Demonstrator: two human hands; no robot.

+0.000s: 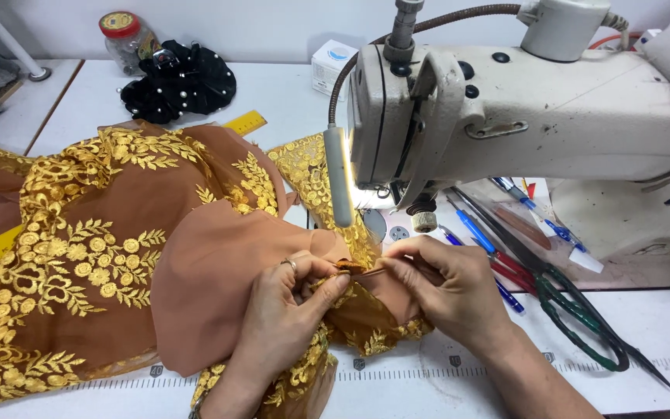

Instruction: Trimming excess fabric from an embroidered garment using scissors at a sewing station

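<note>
Over at nine o'clock the brown fabric with gold embroidery (110,233) spreads wide across the white tabletop (288,101), a yellow ruler (243,122) poking out behind it and a black beaded piece (180,81) up at eleven o'clock. Coming to the centre, the left hand (292,299) has its fingers curled tight, pinching a folded edge of that fabric, ring showing. Right beside it, almost touching, the right hand (443,287) is closed on the same fold from the three o'clock side, thumb and forefinger nipped together. It looks like a hem or seam being turned and lined up, just in front of the sewing machine (521,116), near its presser foot at twelve o'clock. The next move, I'd judge, calls for keeping that fold flat and even while easing it under the foot. Further right, blue pens (478,233) and green-handled scissors (575,310) lie on the tabletop.
</note>
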